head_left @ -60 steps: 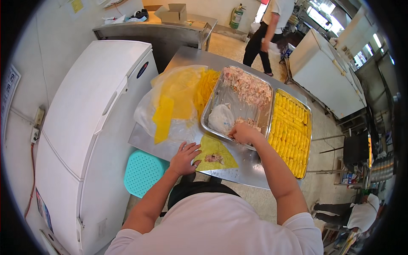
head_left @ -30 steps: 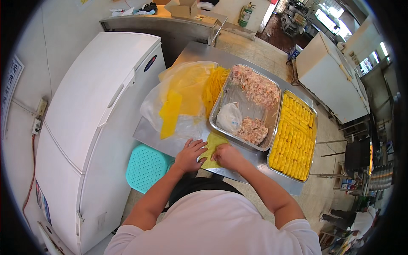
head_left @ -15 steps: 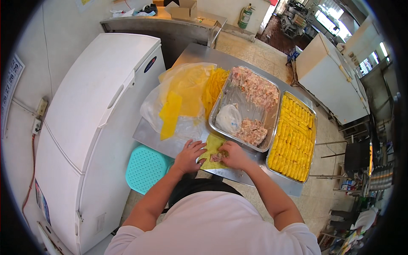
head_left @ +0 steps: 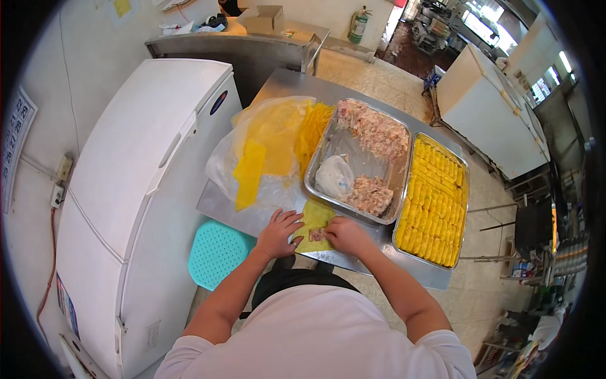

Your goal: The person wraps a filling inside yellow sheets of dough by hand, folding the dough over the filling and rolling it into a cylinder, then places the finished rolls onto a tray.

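Observation:
A yellow wrapper sheet [head_left: 320,213] lies flat at the near edge of the metal table, with a small strip of minced meat filling [head_left: 317,235] on it. My left hand [head_left: 279,232] rests at the sheet's left side, its fingers spread, touching the edge. On the right, my right hand [head_left: 346,235] has its fingers bunched together at the right end of the filling; the fingertips are partly hidden. Just beyond stands a deep metal tray [head_left: 307,181] of raw meat mixture [head_left: 375,129], with a white plastic-wrapped bundle [head_left: 335,177] inside.
To the right, a shallow tray [head_left: 466,218] holds rows of yellow rolls [head_left: 435,202]. A plastic bag [head_left: 221,165] with yellow sheets [head_left: 251,174] lies at the left, beside yellow strips [head_left: 314,129]. A turquoise stool [head_left: 218,252] and a white chest freezer [head_left: 145,170] stand left of the table.
My right hand has shifted slightly toward me, and its fingers are bunched more closely at the filling. My left hand stays at the sheet's edge. The view has shifted a little.

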### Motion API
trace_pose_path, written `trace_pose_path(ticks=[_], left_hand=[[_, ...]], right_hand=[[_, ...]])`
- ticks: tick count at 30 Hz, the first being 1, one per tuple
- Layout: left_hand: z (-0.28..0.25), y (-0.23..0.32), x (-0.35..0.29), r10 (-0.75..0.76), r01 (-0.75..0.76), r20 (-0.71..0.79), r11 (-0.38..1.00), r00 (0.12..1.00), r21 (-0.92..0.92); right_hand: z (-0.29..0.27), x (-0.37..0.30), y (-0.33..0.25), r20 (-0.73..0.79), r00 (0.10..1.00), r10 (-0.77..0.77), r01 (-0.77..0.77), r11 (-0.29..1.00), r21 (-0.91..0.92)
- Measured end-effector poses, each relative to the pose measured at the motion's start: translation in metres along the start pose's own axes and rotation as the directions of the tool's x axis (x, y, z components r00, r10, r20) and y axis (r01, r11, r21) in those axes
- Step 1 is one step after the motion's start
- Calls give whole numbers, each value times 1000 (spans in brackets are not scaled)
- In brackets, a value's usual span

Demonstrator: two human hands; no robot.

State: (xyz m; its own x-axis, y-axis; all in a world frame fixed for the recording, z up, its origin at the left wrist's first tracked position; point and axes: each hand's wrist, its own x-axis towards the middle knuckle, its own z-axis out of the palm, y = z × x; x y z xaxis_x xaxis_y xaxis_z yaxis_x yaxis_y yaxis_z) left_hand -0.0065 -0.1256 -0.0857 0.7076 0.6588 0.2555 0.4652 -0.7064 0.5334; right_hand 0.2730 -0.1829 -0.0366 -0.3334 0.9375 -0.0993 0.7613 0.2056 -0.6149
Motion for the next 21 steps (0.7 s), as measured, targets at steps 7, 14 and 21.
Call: trace_pose_path(ticks=[7,14,21], left_hand=[[-2,1,-1,3,-3,-17,1000,1000,-1],[2,2,3,29,-29,-14,1000,999,4],[2,-3,-8,3,-2,-40,1000,999,7]], right_hand=[[5,1,-2,-121,990,-72,55,990,-132],[8,5,-8,-104,993,-61,44,986,-159],[-96,8,-33,-42,902,429,-221,546,808]])
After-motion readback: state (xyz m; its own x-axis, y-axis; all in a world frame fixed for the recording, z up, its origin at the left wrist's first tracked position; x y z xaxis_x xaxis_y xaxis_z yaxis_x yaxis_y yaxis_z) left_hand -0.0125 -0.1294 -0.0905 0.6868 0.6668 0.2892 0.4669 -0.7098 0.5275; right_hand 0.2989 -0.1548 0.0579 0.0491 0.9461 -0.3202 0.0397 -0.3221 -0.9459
